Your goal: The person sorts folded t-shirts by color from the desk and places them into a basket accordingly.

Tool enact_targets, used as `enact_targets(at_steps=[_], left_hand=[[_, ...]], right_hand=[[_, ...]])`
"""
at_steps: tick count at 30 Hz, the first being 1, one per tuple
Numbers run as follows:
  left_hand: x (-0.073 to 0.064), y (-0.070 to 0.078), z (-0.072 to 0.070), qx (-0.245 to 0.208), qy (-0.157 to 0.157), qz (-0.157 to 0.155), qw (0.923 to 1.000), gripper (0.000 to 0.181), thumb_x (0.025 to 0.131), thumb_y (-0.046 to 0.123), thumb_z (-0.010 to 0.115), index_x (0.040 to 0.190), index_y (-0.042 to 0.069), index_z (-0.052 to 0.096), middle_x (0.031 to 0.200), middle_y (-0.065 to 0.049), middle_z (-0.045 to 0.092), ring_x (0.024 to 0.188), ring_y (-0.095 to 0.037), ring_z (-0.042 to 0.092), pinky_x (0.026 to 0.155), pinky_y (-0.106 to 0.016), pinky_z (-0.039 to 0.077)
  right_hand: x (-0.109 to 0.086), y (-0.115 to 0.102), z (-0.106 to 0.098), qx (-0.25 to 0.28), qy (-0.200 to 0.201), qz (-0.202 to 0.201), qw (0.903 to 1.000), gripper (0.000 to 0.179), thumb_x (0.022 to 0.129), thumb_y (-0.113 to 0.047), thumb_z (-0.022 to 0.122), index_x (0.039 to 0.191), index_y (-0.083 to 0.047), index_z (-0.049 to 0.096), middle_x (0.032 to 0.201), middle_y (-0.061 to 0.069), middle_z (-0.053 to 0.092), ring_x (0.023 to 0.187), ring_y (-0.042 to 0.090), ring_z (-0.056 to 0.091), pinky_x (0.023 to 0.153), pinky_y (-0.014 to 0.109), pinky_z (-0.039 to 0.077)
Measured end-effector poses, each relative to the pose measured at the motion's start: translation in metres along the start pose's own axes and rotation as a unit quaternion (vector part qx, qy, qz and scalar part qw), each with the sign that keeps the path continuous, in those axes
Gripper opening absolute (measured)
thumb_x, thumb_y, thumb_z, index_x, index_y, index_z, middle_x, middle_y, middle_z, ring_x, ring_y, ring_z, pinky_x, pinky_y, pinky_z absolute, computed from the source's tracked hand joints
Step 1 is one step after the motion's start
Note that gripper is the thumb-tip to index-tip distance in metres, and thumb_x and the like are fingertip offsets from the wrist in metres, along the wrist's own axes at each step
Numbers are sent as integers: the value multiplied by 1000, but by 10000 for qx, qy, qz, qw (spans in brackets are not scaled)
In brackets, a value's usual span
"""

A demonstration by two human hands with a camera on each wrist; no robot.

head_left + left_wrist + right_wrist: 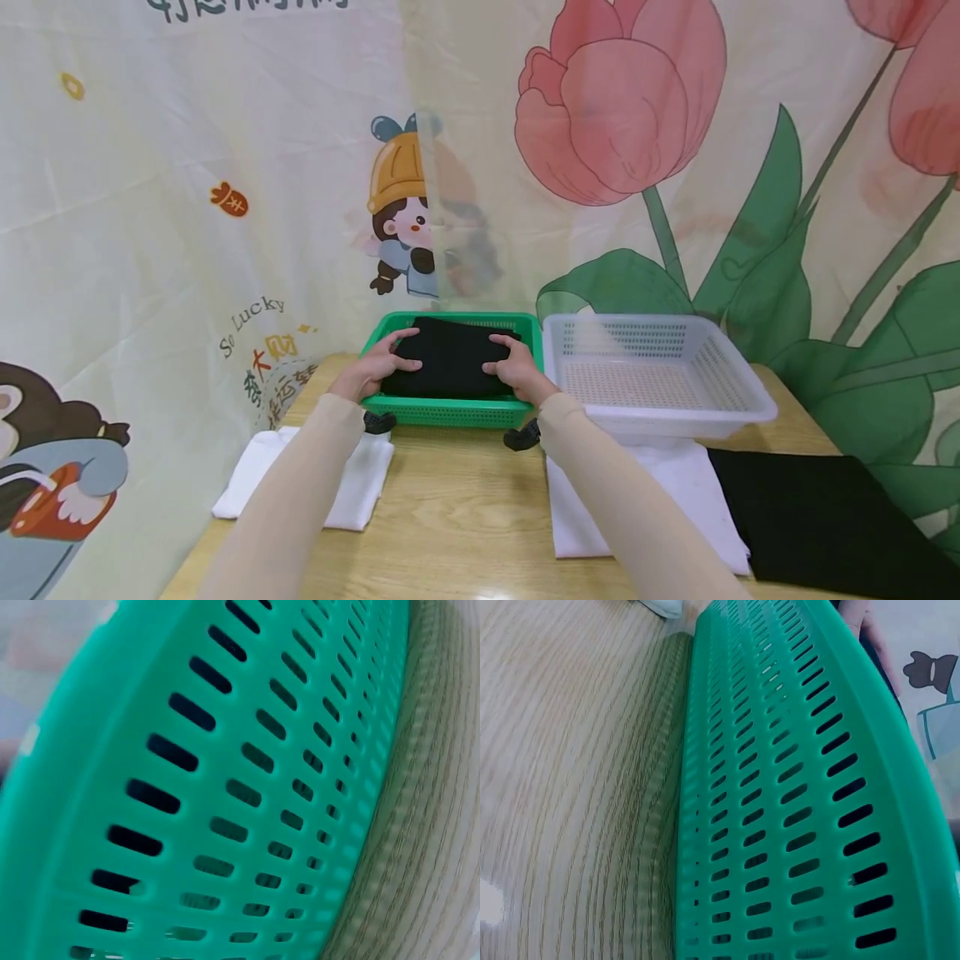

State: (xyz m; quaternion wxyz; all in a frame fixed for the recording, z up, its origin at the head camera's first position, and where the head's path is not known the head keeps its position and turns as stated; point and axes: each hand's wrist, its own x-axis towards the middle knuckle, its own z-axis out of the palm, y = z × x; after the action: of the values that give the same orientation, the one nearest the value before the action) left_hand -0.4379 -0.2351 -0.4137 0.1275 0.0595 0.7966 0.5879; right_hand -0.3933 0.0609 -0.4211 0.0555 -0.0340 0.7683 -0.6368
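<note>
A folded black cloth [453,362] lies in the mouth of the green basket [450,410], its far edge up against the back rim. My left hand [378,365] grips the cloth's left side, thumb and forefinger over its top. At the right side my right hand [519,368] holds it the same way, with the thumb pointing inward. The other fingers of both hands are mostly hidden. In the left wrist view the slotted basket wall [247,772] fills most of the picture. Fingers of a hand [866,630] show beyond the rim in the right wrist view.
A white basket [660,412] stands right of the green one. Under my right forearm lies a white cloth [697,508], with a black cloth [832,517] beside it. Another white cloth [352,492] is at the left of the wooden table [457,517]. A printed curtain [300,125] hangs behind.
</note>
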Motion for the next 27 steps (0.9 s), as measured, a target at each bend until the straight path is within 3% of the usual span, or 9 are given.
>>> enact_targets(at_steps=[1, 5, 8, 14, 17, 21, 27], left_hand=[[1, 0, 0, -8, -21, -25, 10000, 79, 98, 8, 76, 165, 27, 39, 177, -16, 7, 162, -38, 10, 127, -58, 24], [4, -1, 0, 71, -15, -104, 9999, 79, 98, 7, 76, 164, 27, 40, 178, -17, 2, 163, -37, 2, 128, -59, 22], [6, -5, -2, 122, 33, -172, 9998, 79, 97, 6, 77, 164, 26, 41, 177, -19, 3, 163, -38, 3, 127, -59, 23], [10, -9, -1, 117, 94, -265, 9995, 81, 96, 3, 78, 164, 23, 39, 176, -22, 3, 160, -42, 14, 122, -56, 36], [13, -9, 1, 76, 73, -235, 9997, 83, 95, 1, 78, 165, 21, 38, 175, -25, 4, 154, -45, 26, 117, -53, 42], [14, -9, 5, 69, 40, -186, 9998, 83, 95, -2, 77, 165, 17, 36, 172, -29, 10, 147, -47, 36, 117, -53, 41], [12, -9, 2, 304, 67, -177, 9994, 80, 96, -3, 74, 164, 14, 37, 172, -30, 8, 158, -47, 15, 127, -58, 24]], right_hand=[[1, 0, 0, -27, 14, 9, 10000, 67, 102, 0, 69, 162, -18, 45, 173, 17, 25, 140, 38, 49, 91, 39, 48], [5, 2, 0, -167, 55, -19, 9998, 67, 101, 1, 70, 161, -17, 46, 172, 17, 27, 146, 40, 45, 94, 39, 49], [6, 3, 2, -229, 11, -51, 9997, 66, 101, 1, 70, 160, -16, 47, 172, 18, 28, 134, 39, 52, 84, 39, 45], [11, 7, 4, -360, -7, -45, 9993, 66, 100, 2, 70, 160, -14, 48, 171, 19, 29, 115, 31, 52, 78, 38, 41], [14, 8, 3, -442, 57, 32, 9990, 66, 100, 1, 70, 160, -16, 48, 170, 18, 31, 90, 28, 46, 70, 38, 38], [19, 9, 4, -585, 153, 100, 9981, 65, 100, 0, 71, 159, -17, 49, 169, 18, 34, 87, 25, 47, 64, 35, 36], [24, 9, 9, -671, 152, 210, 9974, 67, 97, 2, 73, 158, -16, 51, 167, 20, 36, 102, 31, 53, 65, 34, 38]])
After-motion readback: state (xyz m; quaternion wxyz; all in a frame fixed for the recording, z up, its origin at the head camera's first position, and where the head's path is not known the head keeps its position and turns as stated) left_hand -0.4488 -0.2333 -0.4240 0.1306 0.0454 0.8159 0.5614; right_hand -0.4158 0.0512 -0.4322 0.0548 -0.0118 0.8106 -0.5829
